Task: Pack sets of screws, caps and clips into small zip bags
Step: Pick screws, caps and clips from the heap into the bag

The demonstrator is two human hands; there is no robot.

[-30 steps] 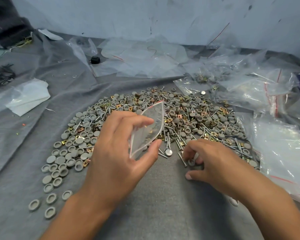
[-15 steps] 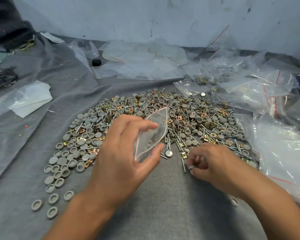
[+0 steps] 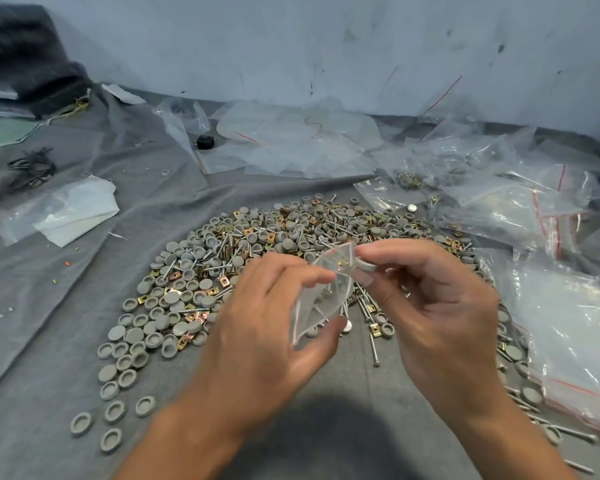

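Head view looking down at a grey cloth (image 3: 66, 341) with a big mixed heap (image 3: 291, 244) of grey caps, brass-coloured clips and long screws spread over the middle. The left hand (image 3: 257, 341) holds a small clear zip bag (image 3: 321, 299) just above the near edge of the heap – thumb under the bottom end, fingers curled over the near side, so the mouth of the bag bows open and faces right. You can make out a couple of small bits already inside, though it's too hazy to say which. The right hand (image 3: 440, 306) is right at the bag's mouth, pinching a grey cap (image 3: 364, 264) between thumb and fingertips, with the cap touching the top rim of the opening.

A few loose caps (image 3: 111, 424) sit apart on the near left. Far right there's a pile of plastic bags (image 3: 534, 209) with red zip strips, some with parts in them, and more flat clear bags (image 3: 291, 147) lie further back by the wall. A folded white sheet (image 3: 80, 213) is off to the left – and a small black knob (image 3: 205, 142) sits behind it
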